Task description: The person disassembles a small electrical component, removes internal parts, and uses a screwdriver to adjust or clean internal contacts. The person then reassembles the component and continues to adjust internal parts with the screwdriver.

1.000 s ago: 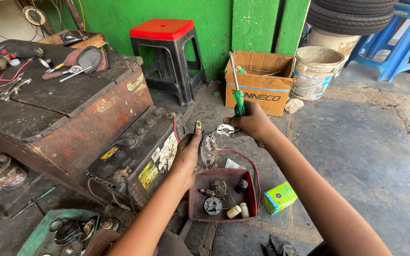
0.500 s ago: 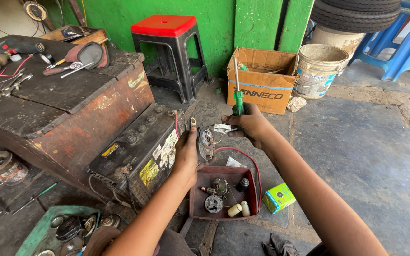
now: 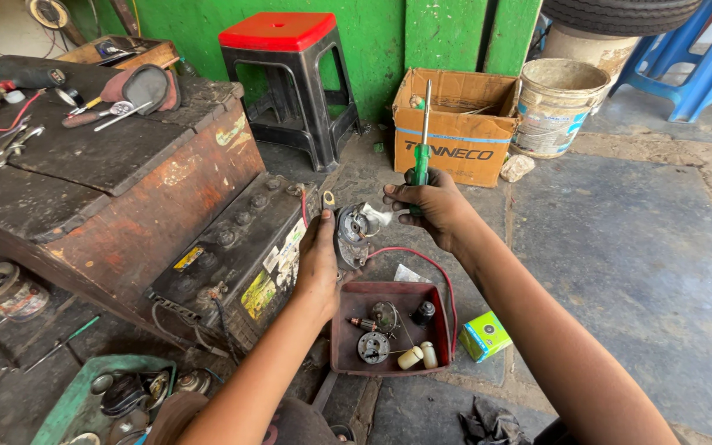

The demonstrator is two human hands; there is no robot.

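On the far left stands a rusty metal chest [image 3: 109, 189] strewn with hand tools, and just beside it a black car battery [image 3: 236, 255] leans on the floor. Right of the battery, the left hand [image 3: 319, 264] wraps its fingers around the side of a small round motor part [image 3: 352, 235], holding it above the floor over a dark red tray [image 3: 389, 328] of loose pieces.

The part looks like metal with plastic fittings: stiff, fairly light for 1 hand, probably greasy and so a little slippery. Its rim is the safest place to grip, since the thin red wire [image 3: 422, 259] looping off it (trailing down past the tray) could snag or pull loose. Its open face is turned toward the right hand and slightly upward.

The right hand [image 3: 430, 206] is clenched around the green handle of a screwdriver [image 3: 422, 148], fingertips also touching the part. The screwdriver is rigid and easy to hold by that handle; its long axis runs nearly vertical, the shaft pointing up and away toward the cardboard box [image 3: 455, 132]. Further right sit a small green box [image 3: 485, 336] and a dirty bucket [image 3: 558, 107].
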